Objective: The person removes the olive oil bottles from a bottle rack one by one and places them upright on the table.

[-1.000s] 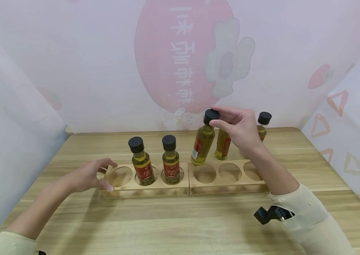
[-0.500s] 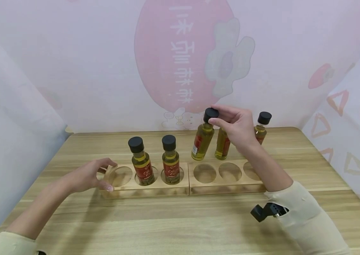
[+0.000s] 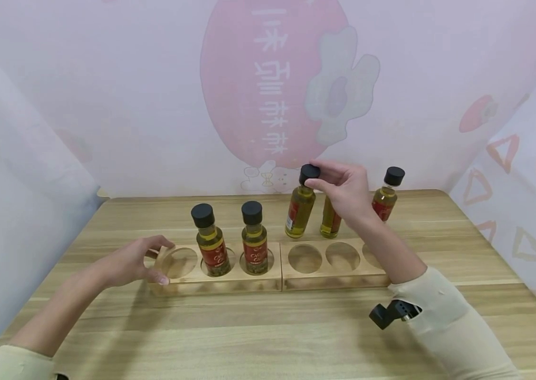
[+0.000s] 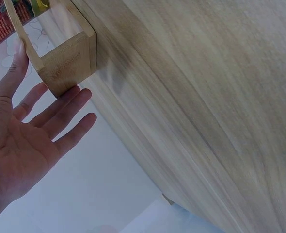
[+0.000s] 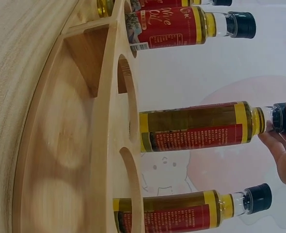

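In the head view my right hand point(image 3: 351, 192) pinches the black cap of an olive oil bottle point(image 3: 300, 211) with thumb and fingers. That bottle stands nearly upright just behind the wooden bottle rack point(image 3: 268, 286); I cannot tell if its base touches the table. My left hand point(image 3: 130, 261) holds the rack's left end, thumb at the front and fingers behind. The left wrist view shows the thumb and fingertips of that hand point(image 4: 26, 141) against the rack's end point(image 4: 68, 65). Two olive oil bottles, one left point(image 3: 214, 248) and one right point(image 3: 255, 245), sit in rack holes.
Behind the rack stand another olive oil bottle point(image 3: 331, 219), partly hidden by my right hand, and one farther right point(image 3: 385, 200). The rack's right half point(image 3: 339, 282) has bare round holes. A printed cloth point(image 3: 154, 105) hangs behind the wooden table point(image 3: 230, 338).
My right hand has shifted slightly left, and the pinched bottle has moved back from the rack's rear edge and become more upright. The left hand has stayed still.
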A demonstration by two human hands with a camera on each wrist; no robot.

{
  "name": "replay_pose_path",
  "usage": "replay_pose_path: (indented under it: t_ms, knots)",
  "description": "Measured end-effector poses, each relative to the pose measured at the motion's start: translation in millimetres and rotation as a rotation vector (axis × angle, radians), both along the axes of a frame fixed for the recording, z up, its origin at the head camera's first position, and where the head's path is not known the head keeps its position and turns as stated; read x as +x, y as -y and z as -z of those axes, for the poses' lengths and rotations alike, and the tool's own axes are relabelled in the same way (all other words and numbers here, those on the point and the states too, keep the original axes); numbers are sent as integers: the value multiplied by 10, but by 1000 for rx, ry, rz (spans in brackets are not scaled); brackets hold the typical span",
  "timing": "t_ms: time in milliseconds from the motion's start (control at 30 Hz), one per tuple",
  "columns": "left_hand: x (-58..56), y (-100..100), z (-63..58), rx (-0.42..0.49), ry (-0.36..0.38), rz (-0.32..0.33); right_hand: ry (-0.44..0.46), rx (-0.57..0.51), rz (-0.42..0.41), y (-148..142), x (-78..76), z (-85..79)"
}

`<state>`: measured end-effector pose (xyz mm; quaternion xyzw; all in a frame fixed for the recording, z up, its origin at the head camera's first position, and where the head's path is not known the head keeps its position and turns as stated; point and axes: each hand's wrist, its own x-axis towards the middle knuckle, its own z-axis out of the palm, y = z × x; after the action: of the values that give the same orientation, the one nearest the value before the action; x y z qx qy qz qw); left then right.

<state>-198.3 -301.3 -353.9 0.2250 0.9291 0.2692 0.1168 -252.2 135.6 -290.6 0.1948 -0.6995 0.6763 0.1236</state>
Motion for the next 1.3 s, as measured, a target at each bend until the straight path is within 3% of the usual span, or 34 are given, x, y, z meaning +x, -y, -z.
replay_pose_path:
  t_ms: [533,1300]
  knots:
    - [-2,2,8,13,12,-1,56,60,36,119,-91,84]
    - [17,-3,-5,10,9,-2,49,70,87,229,-208,210]
